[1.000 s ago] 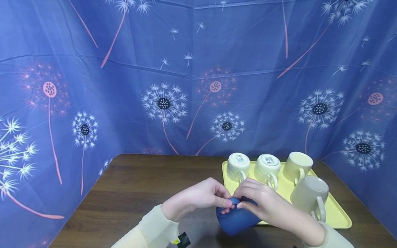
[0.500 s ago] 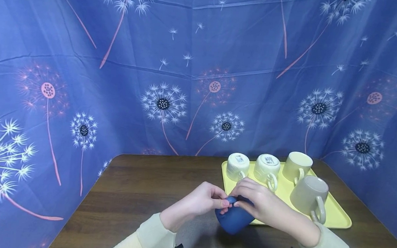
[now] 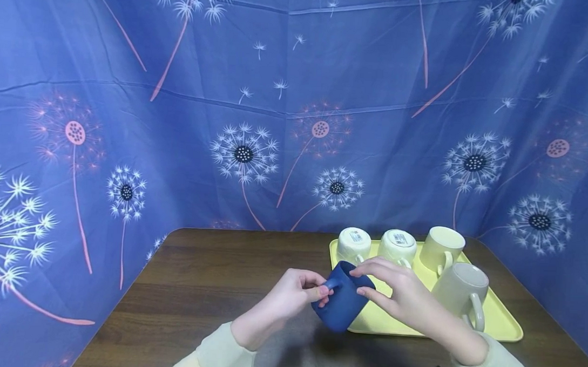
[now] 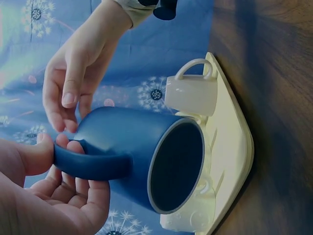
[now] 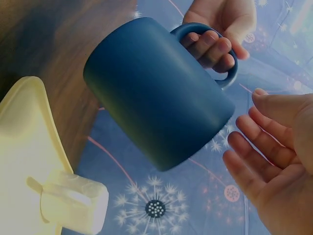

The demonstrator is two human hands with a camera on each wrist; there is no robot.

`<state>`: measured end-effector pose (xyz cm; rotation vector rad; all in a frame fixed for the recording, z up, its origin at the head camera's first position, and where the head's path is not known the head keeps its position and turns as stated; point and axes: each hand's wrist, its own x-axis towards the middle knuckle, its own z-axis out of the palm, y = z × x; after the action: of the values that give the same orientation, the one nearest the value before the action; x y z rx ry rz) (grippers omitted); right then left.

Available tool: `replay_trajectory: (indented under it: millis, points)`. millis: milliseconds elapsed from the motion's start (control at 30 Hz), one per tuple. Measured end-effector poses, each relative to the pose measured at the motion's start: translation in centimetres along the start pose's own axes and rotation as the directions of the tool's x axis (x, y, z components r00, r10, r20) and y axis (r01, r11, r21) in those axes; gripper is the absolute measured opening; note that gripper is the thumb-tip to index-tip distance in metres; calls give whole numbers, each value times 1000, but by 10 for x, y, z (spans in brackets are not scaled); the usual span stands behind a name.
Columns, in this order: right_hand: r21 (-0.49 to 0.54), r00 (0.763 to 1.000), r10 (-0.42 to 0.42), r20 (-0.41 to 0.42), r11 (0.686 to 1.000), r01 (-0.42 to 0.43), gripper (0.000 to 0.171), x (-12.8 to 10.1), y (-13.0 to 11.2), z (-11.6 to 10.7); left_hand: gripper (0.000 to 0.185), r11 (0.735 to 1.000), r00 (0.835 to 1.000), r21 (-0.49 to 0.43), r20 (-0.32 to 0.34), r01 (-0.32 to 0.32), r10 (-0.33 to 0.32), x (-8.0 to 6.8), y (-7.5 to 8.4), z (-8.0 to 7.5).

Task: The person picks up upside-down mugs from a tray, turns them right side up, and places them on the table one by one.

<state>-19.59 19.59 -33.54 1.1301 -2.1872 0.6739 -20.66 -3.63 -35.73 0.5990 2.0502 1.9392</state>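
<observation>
A blue mug is held up over the table, tilted with its mouth downward; the left wrist view shows its dark inside. My left hand grips its handle, thumb on one side and fingers curled through the loop. Just beyond the mug's upper end is my right hand, its fingers spread and relaxed. A small gap separates those fingertips from the mug in the right wrist view, where the mug's side faces the camera.
A yellow tray lies at the right of the brown wooden table. Two white mugs, a cream mug and a larger grey mug stand upside down on it. Behind hangs a blue dandelion-print cloth.
My right hand has let go of the blue mug by its handle and moved slightly right. The mug has turned and risen a little in my left hand, so its handle now points left.
</observation>
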Motion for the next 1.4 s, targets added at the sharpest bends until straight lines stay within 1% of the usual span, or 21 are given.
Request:
replay_trajectory:
  millis: [100, 200, 367, 500, 800, 867, 1067, 1267, 1400]
  points:
    - [-11, 1000, 12, -27, 1000, -13, 31, -1, 1, -2, 16, 999, 999, -32, -41, 0, -2, -1, -1, -3]
    - [-7, 998, 18, -59, 1000, -19, 33, -3, 2, -2, 16, 999, 997, -50, -83, -13, 9, -2, -1, -6]
    - [-12, 991, 74, -112, 997, -76, 37, -9, 4, 2, 17, 998, 987, -57, -157, -31, 22, -3, -2, -10]
    - [-17, 979, 142, -147, 989, -146, 38, -16, 7, 8, 17, 996, 974, -71, -227, -45, 28, -1, -4, -13]
    - [3, 956, 220, -197, 975, -224, 33, -29, 16, 19, 19, 994, 930, -79, -363, -82, 48, 10, -12, -18]
    - [9, 945, 252, -211, 967, -256, 31, -32, 17, 20, 19, 993, 923, -84, -383, -87, 49, 13, -14, -19]
    - [32, 901, 350, -255, 935, -354, 30, -45, 24, 17, 20, 989, 903, -116, -427, -92, 34, 22, -23, -23]
    - [5, 870, 412, -270, 904, -427, 29, -59, 27, 5, 21, 988, 878, -138, -479, -68, -6, 33, -35, -26]
    - [-18, 839, 459, -291, 874, -485, 28, -67, 28, -5, 21, 986, 857, -155, -514, -55, -33, 42, -42, -28]
